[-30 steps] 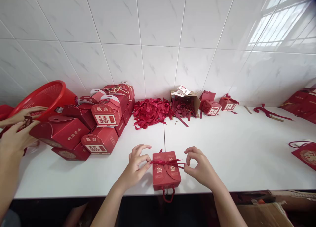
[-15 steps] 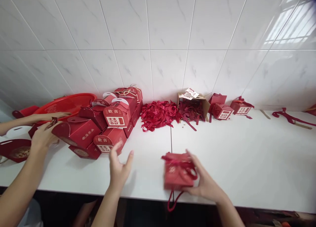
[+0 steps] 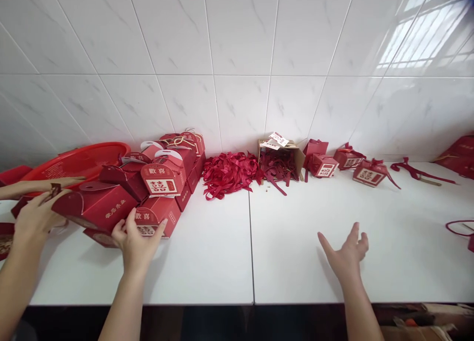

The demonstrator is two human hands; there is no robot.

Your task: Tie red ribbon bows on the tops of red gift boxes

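Observation:
My left hand (image 3: 138,249) is at the lower red gift box (image 3: 168,218) at the front of the stack. Its thumb and fingers lie either side of the box's printed front end. Another red gift box (image 3: 166,175) with a white handle rests on top of that one. My right hand (image 3: 347,256) hovers over the white table, fingers apart, holding nothing. Beyond it, a ribbon-tied gift box (image 3: 370,173) stands at the back right, beside other small red boxes (image 3: 322,166).
Heaped red ribbons (image 3: 231,173) and an open carton (image 3: 300,165) of darker ribbons lie along the tiled wall. At left, another person's hands (image 3: 35,212) work near a red basin (image 3: 92,158). A dark red loop (image 3: 454,222) shows at the right edge.
My right hand has let go of the ribbon-tied box and moved right. A ribbon-tied box now stands in the back-right row. My left hand has reached the lower box. The view has shifted right.

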